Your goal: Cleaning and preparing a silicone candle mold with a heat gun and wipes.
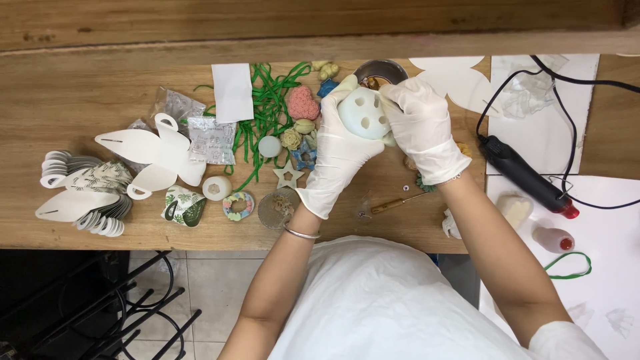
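Both my hands wear white gloves and meet over the wooden table (80, 100). My left hand (337, 157) cups a pale blue round mould with several hollows (363, 115) from below and the left. My right hand (423, 127) grips the same mould from the right and above. Just behind the hands stands a small metal bowl (381, 69). Below them on the table lie a thin wooden-handled tool (395, 204) and small cast shapes, among them a star (287, 176) and a pink lump (303, 103).
Green strips (267, 110) and a white card (233, 92) lie at the back. White cut paper shapes (143, 150) and stacked cards (80, 193) fill the left. At right, a black glue gun (523, 173) with cable rests on white sheets, near a small bottle (553, 239).
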